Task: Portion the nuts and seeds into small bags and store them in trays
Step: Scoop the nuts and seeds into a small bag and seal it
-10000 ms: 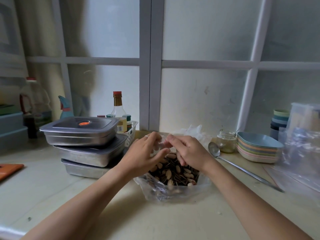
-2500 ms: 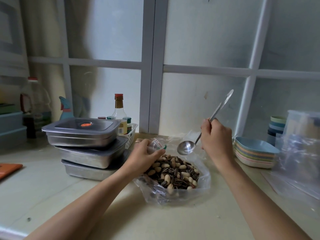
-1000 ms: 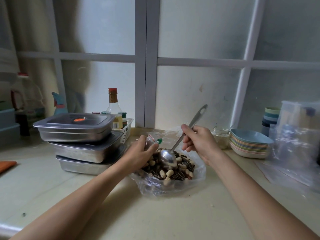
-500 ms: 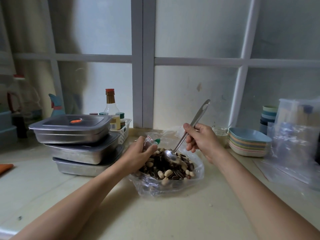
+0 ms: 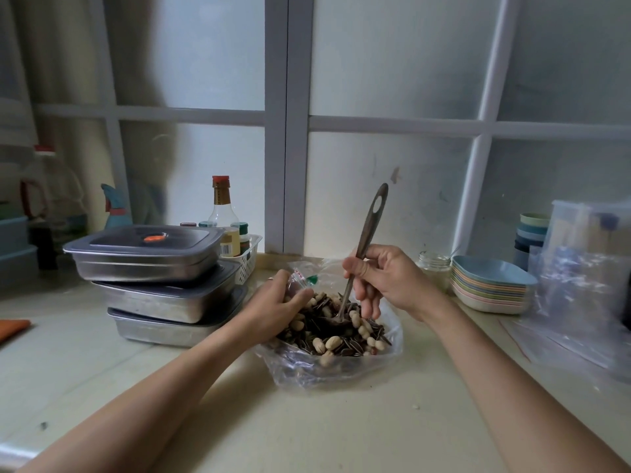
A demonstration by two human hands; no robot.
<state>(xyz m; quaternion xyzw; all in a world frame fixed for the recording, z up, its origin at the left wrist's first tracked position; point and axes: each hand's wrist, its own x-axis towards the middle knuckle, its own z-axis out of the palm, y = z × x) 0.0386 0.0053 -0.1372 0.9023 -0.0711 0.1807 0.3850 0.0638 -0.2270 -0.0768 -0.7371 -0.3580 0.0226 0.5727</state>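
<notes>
3 lidded steel trays (image 5: 150,268) sit stacked at the left of the counter (image 5: 307,421), with a white basket (image 5: 251,256) of bottles behind them. Just to their right, the left hand (image 5: 276,307) rests on the mix, fingers curled round a small clear bag (image 5: 300,279) with red and green marks. The nuts and seeds (image 5: 338,339) lie in a large clear bag (image 5: 307,367) mid-counter. The right hand (image 5: 389,281) clasps a metal spoon (image 5: 370,223) by its handle, the bowl dug into the mix. Farther right stand a glass jar (image 5: 433,268), a stack of pastel bowls (image 5: 491,288) and loose clear bags (image 5: 587,295).
</notes>
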